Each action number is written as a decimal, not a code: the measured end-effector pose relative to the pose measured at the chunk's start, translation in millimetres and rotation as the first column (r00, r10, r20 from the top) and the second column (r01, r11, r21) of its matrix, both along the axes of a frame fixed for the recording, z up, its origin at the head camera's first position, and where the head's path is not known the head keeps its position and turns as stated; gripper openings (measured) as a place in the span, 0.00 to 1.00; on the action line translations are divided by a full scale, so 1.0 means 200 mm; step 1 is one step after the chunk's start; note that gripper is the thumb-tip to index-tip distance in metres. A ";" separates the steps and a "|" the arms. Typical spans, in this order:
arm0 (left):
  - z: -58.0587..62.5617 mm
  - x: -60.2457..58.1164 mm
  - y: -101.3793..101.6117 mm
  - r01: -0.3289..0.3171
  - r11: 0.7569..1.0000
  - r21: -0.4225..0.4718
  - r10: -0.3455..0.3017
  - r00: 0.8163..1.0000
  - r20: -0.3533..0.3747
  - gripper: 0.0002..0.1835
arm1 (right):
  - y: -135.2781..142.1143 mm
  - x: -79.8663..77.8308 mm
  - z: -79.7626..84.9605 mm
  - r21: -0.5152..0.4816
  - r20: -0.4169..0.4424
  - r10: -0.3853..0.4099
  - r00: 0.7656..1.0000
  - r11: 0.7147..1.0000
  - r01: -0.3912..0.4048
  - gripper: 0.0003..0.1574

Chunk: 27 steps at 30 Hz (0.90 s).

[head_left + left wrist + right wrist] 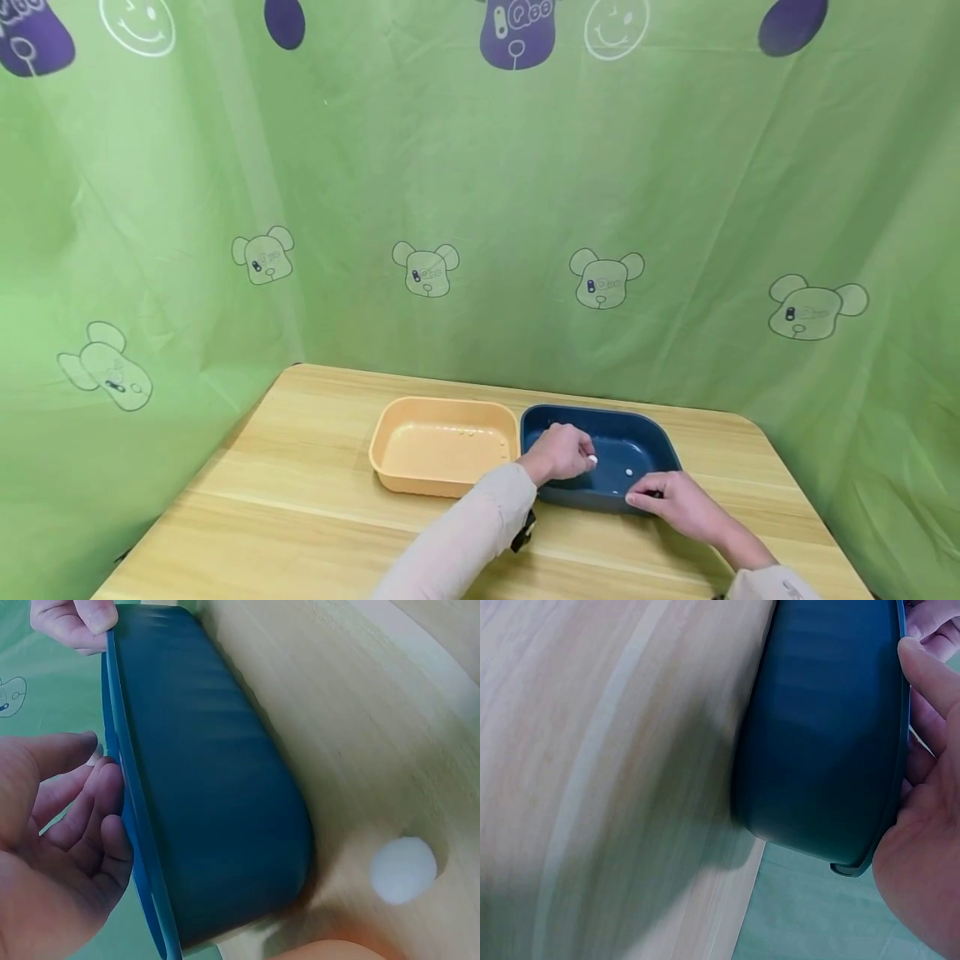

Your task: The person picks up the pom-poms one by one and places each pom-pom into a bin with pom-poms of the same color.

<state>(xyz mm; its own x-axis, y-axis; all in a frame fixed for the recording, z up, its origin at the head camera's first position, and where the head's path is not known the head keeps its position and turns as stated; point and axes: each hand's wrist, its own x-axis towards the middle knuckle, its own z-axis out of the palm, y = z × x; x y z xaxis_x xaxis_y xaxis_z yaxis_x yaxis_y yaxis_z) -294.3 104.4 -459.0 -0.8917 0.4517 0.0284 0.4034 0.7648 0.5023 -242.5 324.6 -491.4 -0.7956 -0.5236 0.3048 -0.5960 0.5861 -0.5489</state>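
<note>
A dark blue rectangular bin [622, 442] stands on the table. My left hand [562, 452] reaches over its left side and pinches a small white piece [592, 459] between thumb and fingertips; in the left wrist view the fingers mostly cover this piece [95, 755]. Another small white piece [628, 472] lies on the bin's floor. At the near right part of the rim, my right hand [678, 502] holds the bin's wall, thumb outside and fingers inside. A white round ball [403, 870] rests on the table beside the bin, seen only in the left wrist view.
A yellow-orange bin [445, 486] sits directly left of the blue one, with a few small round spots near its floor's edges. Under both is a wooden table [300, 483]. A green printed curtain [495, 183] hangs behind and at the sides.
</note>
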 end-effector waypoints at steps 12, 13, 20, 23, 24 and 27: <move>0.01 -0.02 -0.07 0.024 1.000 0.020 -0.023 0.999 -0.023 0.01 | 0.00 0.00 0.00 0.007 -0.004 0.004 1.000 1.000 -0.004 0.03; 0.01 -0.02 -0.09 0.035 0.999 0.019 -0.034 0.999 -0.038 0.02 | 0.00 0.00 0.00 0.008 -0.001 0.003 1.000 1.000 -0.003 0.03; 0.05 0.02 -0.21 0.130 0.990 0.052 -0.124 0.986 -0.108 0.03 | 0.00 0.00 0.00 0.011 -0.006 -0.003 1.000 1.000 0.003 0.03; 0.05 0.04 -0.27 0.167 0.982 0.090 -0.156 0.981 -0.116 0.03 | 0.00 -0.01 0.00 0.015 -0.006 -0.006 1.000 1.000 0.006 0.03; 0.05 0.05 -0.29 0.173 0.979 0.107 -0.162 0.981 -0.109 0.03 | 0.00 0.00 0.00 0.016 -0.009 -0.008 1.000 1.000 0.008 0.03; 0.05 0.09 -0.33 0.173 0.977 0.126 -0.163 0.982 -0.092 0.03 | 0.00 0.00 -0.01 0.019 -0.010 -0.012 1.000 1.000 0.013 0.03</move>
